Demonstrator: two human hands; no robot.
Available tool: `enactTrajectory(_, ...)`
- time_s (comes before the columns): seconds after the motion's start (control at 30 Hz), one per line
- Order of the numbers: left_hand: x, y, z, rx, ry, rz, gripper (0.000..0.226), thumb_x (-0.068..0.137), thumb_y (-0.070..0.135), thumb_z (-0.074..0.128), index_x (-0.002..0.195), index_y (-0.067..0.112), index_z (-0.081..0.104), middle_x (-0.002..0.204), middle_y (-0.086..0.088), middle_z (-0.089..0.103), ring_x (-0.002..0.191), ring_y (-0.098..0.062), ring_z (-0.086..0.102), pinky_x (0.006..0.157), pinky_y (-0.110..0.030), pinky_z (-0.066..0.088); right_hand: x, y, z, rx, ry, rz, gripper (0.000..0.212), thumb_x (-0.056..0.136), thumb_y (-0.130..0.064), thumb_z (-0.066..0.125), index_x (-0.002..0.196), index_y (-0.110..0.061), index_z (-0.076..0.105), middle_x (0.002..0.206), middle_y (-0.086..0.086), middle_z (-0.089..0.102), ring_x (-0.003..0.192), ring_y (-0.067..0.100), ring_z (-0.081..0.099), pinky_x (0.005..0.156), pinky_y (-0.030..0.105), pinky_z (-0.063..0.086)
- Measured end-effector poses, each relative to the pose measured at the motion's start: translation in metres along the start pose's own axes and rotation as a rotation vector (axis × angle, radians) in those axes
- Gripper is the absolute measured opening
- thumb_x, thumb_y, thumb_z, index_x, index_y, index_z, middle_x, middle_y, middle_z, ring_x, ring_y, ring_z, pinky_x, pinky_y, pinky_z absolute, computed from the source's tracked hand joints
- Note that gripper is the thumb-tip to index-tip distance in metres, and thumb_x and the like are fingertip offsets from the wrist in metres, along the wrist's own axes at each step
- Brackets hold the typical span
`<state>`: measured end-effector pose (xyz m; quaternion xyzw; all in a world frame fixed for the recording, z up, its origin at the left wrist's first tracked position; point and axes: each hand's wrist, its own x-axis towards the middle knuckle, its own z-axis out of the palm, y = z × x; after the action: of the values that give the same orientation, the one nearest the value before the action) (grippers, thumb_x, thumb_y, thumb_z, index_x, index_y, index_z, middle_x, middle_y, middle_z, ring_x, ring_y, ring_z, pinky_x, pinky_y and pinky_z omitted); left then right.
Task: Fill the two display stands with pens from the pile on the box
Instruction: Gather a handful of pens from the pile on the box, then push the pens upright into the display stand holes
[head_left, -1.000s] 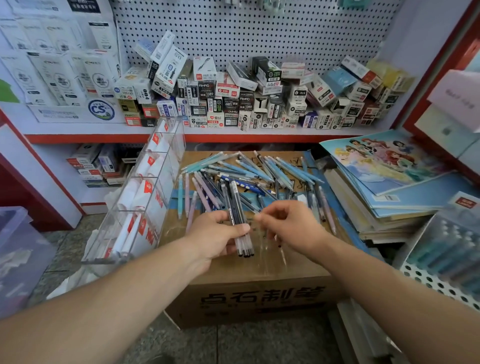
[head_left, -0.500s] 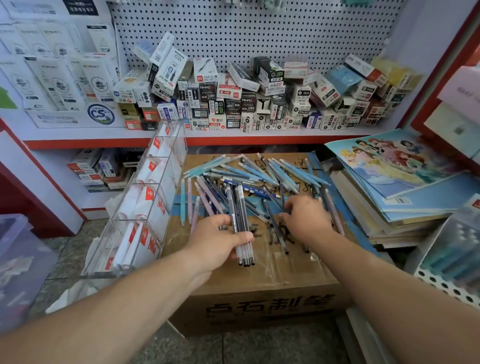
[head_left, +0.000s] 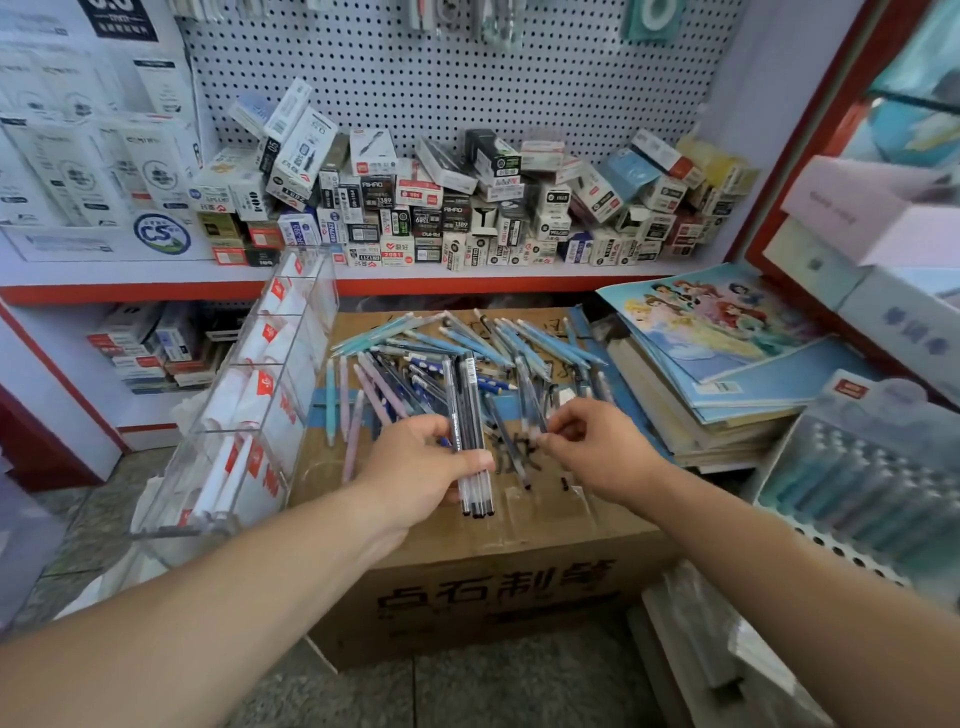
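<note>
Nearest me: left hand (head_left: 421, 470) clamped round a small bundle of dark pens (head_left: 470, 436); right hand (head_left: 597, 449) pinching one more pen (head_left: 530, 400) by its barrel. Light, stiff, slick, I judge; grip mid-barrel. Beyond the hands, the pile (head_left: 457, 348) covers the box (head_left: 493, 587). Clear stand (head_left: 244, 415) to the left.

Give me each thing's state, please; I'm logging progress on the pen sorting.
left hand: shut on a bundle of dark pens
right hand: pinching one pen
pile: loose, scattered on the box
box: closed, taped
clear stand: tilted, no pens inside that I can tell
</note>
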<state>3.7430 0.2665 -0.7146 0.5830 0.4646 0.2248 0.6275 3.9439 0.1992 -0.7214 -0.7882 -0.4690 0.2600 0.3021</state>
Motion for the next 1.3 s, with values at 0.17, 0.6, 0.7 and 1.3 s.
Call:
enactTrajectory(0.17, -0.011, 0.009, 0.041, -0.035, -0.089, 0.035, 0.028, 0.085, 0.008, 0.081, 0.104, 0.016, 0.063, 0.102, -0.011, 0.074, 0.072, -0.016, 0.068, 0.062, -0.027, 0.059, -0.046, 0.015, -0.042, 0.139, -0.037, 0.031, 0.012, 0.098, -0.015, 0.065, 0.108, -0.021, 0.060, 0.086, 0.011, 0.073, 0.071, 0.027, 0.070, 0.065, 0.042, 0.059)
enactTrajectory(0.6, -0.061, 0.035, 0.195, 0.034, -0.418, 0.157, 0.025, 0.085, 0.001, 0.079, 0.107, 0.004, 0.068, 0.094, -0.007, 0.076, 0.063, -0.003, 0.071, 0.051, -0.015, 0.052, -0.189, 0.067, -0.185, 0.351, 0.600, 0.202, 0.014, 0.098, -0.010, 0.061, 0.084, -0.010, 0.058, 0.075, 0.019, 0.066, 0.063, 0.024, 0.066, 0.055, 0.029, 0.054)
enactTrajectory(0.7, -0.076, 0.031, 0.232, 0.052, -0.516, 0.168, 0.026, 0.084, 0.001, 0.080, 0.107, 0.005, 0.068, 0.092, -0.006, 0.077, 0.064, -0.006, 0.072, 0.052, -0.019, 0.054, -0.246, 0.098, -0.197, 0.259, 0.734, 0.273, 0.013, 0.096, -0.008, 0.062, 0.084, -0.011, 0.057, 0.071, 0.015, 0.068, 0.061, 0.023, 0.066, 0.060, 0.037, 0.057)
enactTrajectory(1.3, -0.237, 0.043, 0.443, 0.138, -0.946, 0.230, 0.031, 0.081, 0.012, 0.086, 0.104, 0.019, 0.067, 0.097, -0.005, 0.076, 0.089, -0.025, 0.076, 0.082, -0.046, 0.063, -0.499, 0.175, -0.174, 0.047, 1.162, 0.617, 0.009, 0.093, -0.022, 0.068, 0.090, -0.026, 0.061, 0.075, -0.001, 0.071, 0.069, 0.021, 0.070, 0.073, 0.052, 0.058)
